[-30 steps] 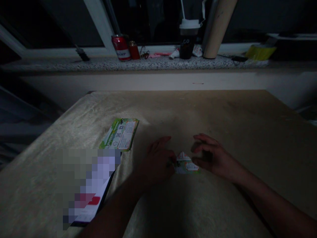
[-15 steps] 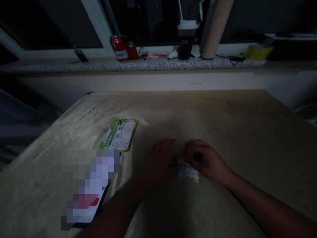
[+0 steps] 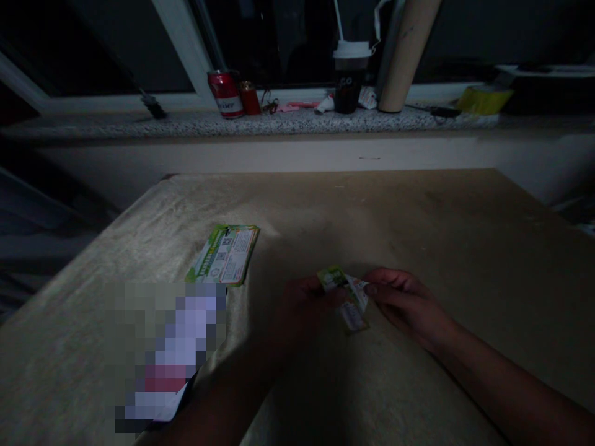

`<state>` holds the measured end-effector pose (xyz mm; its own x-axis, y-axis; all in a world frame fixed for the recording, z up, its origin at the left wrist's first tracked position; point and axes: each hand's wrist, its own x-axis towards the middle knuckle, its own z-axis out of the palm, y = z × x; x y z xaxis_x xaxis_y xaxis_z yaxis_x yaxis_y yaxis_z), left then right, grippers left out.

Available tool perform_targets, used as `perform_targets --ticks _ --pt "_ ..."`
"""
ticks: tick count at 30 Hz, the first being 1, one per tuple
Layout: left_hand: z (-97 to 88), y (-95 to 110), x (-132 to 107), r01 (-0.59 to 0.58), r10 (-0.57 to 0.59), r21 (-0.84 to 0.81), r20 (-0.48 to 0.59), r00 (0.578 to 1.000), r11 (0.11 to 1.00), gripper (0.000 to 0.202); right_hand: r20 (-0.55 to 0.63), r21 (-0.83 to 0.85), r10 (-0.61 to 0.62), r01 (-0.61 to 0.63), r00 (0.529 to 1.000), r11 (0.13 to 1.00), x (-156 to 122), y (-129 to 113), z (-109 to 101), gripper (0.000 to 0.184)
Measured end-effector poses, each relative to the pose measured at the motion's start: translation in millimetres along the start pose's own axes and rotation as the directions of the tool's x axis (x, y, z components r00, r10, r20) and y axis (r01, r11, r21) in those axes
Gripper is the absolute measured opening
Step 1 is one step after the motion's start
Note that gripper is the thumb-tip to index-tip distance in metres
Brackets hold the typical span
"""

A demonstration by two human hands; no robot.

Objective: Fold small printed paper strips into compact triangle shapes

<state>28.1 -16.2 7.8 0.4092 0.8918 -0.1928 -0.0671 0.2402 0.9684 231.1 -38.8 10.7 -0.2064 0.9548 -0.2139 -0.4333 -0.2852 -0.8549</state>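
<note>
The left hand (image 3: 300,305) and right hand (image 3: 403,303) pinch the folded paper (image 3: 349,298) between them; an uneven pull could tear its creases.

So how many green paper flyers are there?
2. One flat green printed paper flyer lies on the tan table; one folded green paper flyer is pinched between the left hand and right hand. More may hide in the blurred patch.

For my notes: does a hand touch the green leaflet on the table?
No, the green leaflet lies apart; the left hand and right hand hold a folded paper.
</note>
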Motion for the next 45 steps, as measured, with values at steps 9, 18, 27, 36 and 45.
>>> perform_targets --ticks 9,18,27,36,45 --pt "5.4 4.2 -1.0 -0.007 0.013 -0.097 0.066 0.998 0.995 0.022 0.26 0.27 0.186 -0.256 0.947 0.928 -1.0 2.5 -13.7 0.015" --pt "5.7 9.3 -9.0 -0.159 0.166 0.186 -0.023 0.986 0.97 0.021 0.156 0.07 0.031 -0.042 0.987 0.997 2.0 4.8 -10.8 0.016" --pt "-12.4 9.0 -8.9 -0.516 0.684 0.855 0.345 0.643 0.055 0.012 0.409 -0.761 -0.619 0.625 0.671 0.174 -10.0 -2.2 -11.5 0.044" --pt "-16.7 4.1 -6.8 -0.564 0.509 0.825 0.497 0.703 -0.027 0.006 0.735 -0.649 -0.378 0.746 0.563 -0.15 -2.1 -13.2 -29.0 0.012" --pt "-19.7 3.2 -9.3 -0.58 0.298 0.815 0.548 0.781 0.02 0.009 0.708 -0.706 -0.086 0.697 0.701 -0.128 -12.3 -23.0 -23.0 0.021"
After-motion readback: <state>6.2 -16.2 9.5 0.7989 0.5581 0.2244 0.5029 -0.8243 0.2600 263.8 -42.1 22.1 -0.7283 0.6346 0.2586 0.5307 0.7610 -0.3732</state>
